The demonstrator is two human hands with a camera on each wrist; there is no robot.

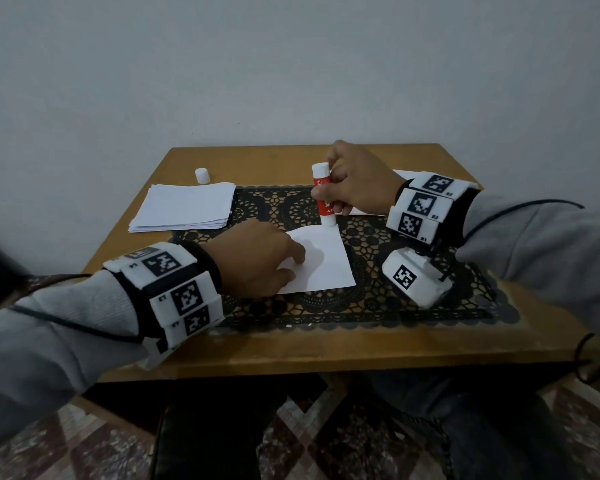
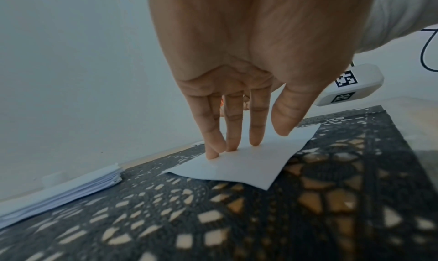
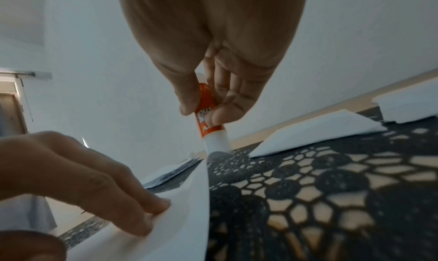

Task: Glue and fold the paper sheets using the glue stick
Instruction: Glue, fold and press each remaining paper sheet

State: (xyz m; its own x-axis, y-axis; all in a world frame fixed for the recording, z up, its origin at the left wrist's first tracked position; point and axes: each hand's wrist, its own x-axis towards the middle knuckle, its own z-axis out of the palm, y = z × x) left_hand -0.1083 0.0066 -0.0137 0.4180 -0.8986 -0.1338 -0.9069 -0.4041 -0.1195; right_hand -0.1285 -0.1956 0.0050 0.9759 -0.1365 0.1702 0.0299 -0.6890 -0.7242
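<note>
Right hand (image 1: 355,183) pinches red-labelled glue stick (image 1: 323,194), lettering unreadable; left hand (image 1: 258,258) fingers pressed straight on paper sheet (image 1: 326,263)

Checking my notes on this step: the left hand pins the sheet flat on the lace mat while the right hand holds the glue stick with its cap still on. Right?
Not quite: the cap is off, standing behind the paper stack, as the head view shows. The left hand does pin the sheet while the right hand holds the glue stick.
</note>
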